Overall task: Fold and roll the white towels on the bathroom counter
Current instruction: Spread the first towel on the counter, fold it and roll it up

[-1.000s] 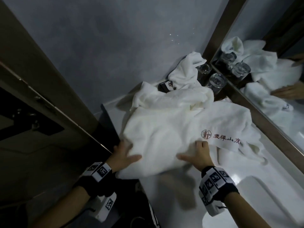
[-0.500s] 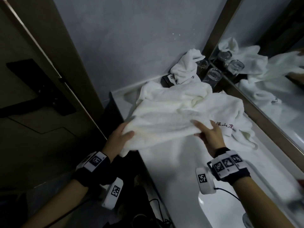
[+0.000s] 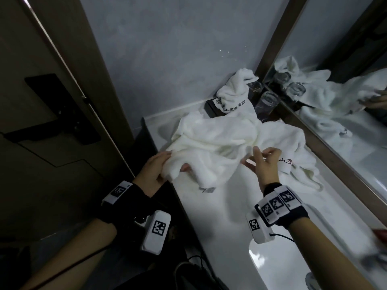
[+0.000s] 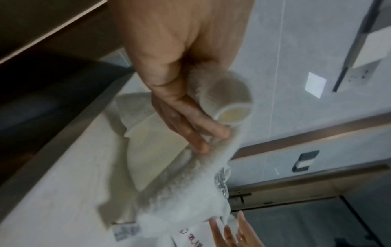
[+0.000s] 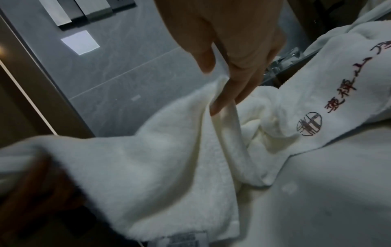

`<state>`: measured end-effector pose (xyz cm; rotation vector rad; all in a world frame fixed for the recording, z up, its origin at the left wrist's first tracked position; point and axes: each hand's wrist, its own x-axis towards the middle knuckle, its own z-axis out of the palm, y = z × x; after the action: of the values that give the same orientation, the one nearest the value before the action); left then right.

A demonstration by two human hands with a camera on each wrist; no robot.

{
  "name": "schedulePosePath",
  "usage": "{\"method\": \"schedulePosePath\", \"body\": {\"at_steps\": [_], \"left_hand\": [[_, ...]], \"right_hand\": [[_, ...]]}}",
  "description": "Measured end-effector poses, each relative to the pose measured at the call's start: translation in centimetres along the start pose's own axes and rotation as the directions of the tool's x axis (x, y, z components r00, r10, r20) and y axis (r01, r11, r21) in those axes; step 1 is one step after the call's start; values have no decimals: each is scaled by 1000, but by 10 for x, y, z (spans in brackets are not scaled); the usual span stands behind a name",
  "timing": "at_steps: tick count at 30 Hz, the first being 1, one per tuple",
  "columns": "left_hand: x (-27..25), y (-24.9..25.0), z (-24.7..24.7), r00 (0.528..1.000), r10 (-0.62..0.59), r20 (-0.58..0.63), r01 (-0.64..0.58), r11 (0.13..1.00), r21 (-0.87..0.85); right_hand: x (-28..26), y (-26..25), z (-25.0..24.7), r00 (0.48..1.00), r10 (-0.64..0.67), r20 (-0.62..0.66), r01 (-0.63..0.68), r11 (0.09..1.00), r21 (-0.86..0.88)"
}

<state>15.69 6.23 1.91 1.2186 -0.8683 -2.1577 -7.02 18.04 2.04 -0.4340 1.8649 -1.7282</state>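
A crumpled white towel (image 3: pixel 213 143) lies heaped on the white counter (image 3: pixel 219 216), its near edge raised. My left hand (image 3: pixel 173 164) grips that bunched near-left edge; in the left wrist view the cloth (image 4: pixel 190 192) is pinched between thumb and fingers (image 4: pixel 194 132). My right hand (image 3: pixel 253 160) hovers at the towel's right side with fingers spread. In the right wrist view one fingertip (image 5: pixel 217 107) touches a fold, the thumb held apart. A second white towel (image 3: pixel 293 141) with red embroidered characters lies underneath to the right. A third small towel (image 3: pixel 236 91) is draped at the back.
Two upturned glasses (image 3: pixel 268 101) and a black box (image 3: pixel 211 107) stand in the back corner. A framed mirror (image 3: pixel 345 101) runs along the right side. A sink basin (image 3: pixel 272 268) opens in the near counter. A dark door (image 3: pixel 52 111) stands at left beside the counter's edge.
The towel's near edge, flat on the counter a second ago, has been lifted and bunched. My left hand now grips it, while my right hand has let go and opened its fingers.
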Motion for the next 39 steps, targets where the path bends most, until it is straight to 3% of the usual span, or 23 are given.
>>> {"method": "schedulePosePath", "body": {"at_steps": [2,3,6,7,9,12,14,15,16,18,19,21,23,25,28,30,32,35,39], "left_hand": [[0,2,5,998,-15,56,24,986,-162],[-1,3,9,995,2,104,18,982,-190],[-1,-3,24,971,60,231,-65,998,11],[-1,-5,28,968,74,241,-111,984,140],[1,-10,34,959,121,257,-208,916,343],[2,-12,34,945,197,262,-297,854,427],[3,-11,31,939,245,240,-335,803,493],[4,-10,28,937,275,215,-349,771,533],[5,-9,26,933,316,175,-358,741,569],[7,-3,19,909,407,86,-363,674,644],[8,1,16,897,438,62,-353,624,697],[10,7,11,892,449,43,-305,530,791],[12,7,9,902,430,34,-258,475,841],[12,5,9,911,404,79,-287,485,826],[8,-4,16,948,200,250,-320,614,722],[7,-11,22,937,89,338,-304,683,664],[4,-17,29,925,56,377,-306,699,647],[1,-18,36,920,240,311,-392,590,706],[1,-6,22,880,430,204,-416,486,769]], "right_hand": [[-8,-3,6,995,-73,65,79,993,-93],[-14,-3,11,982,-88,167,120,974,-191],[-31,10,26,864,54,501,275,783,-558],[-34,16,32,843,107,527,327,675,-661],[-38,25,44,875,105,472,352,532,-770],[-31,30,51,951,68,301,210,572,-793],[-24,33,51,923,78,377,308,441,-843],[-22,33,49,897,53,440,379,422,-824],[-19,32,48,872,13,489,427,470,-773],[-17,28,45,853,-66,517,416,685,-598],[-17,24,43,866,-79,494,361,783,-507],[-13,19,41,897,-76,436,275,867,-415],[-8,13,41,901,-106,421,290,868,-404],[-11,6,45,884,-99,456,301,868,-395],[-21,-2,52,869,-112,481,326,862,-389],[-29,-7,56,879,-112,464,316,865,-389],[-34,-12,57,875,-62,480,271,885,-379],[-35,-15,53,840,-38,542,310,852,-421],[-18,-9,35,796,-84,600,469,712,-523]]}}
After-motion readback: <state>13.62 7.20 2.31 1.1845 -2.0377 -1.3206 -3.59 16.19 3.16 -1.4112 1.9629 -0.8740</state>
